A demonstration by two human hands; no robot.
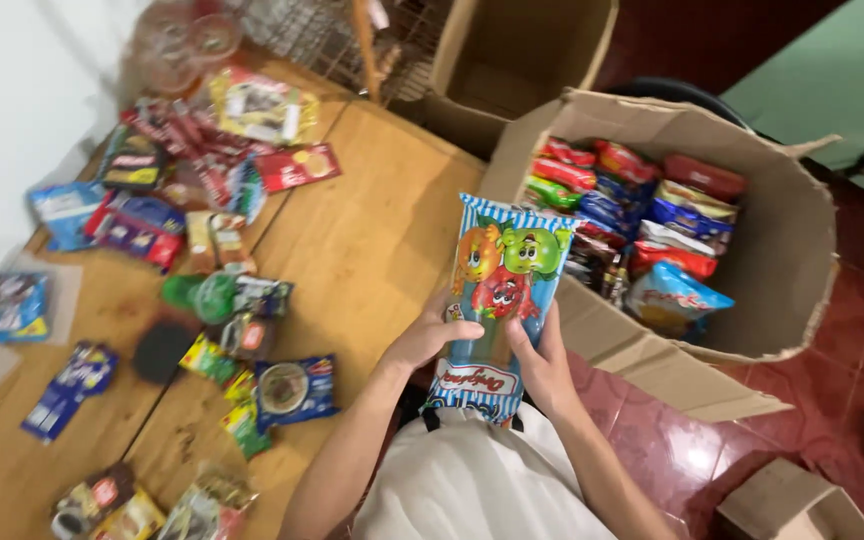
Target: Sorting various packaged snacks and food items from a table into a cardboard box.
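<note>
I held a blue striped snack bag (497,300) printed with cartoon fruit upright in front of me, my left hand (430,338) and right hand (542,362) each closed around one lower edge. It sat between a wooden table (372,240) strewn with small snack packets (202,190) and an open cardboard box (782,250) full of snack bags, above the red tiled floor (852,390).

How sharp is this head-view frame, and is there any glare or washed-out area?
Head view: the striped snack bag held in the left hand and right hand is fairly sharp; packets on the wooden table are motion-blurred; the wall at upper left is washed out; the red floor tiles show glare.
</note>
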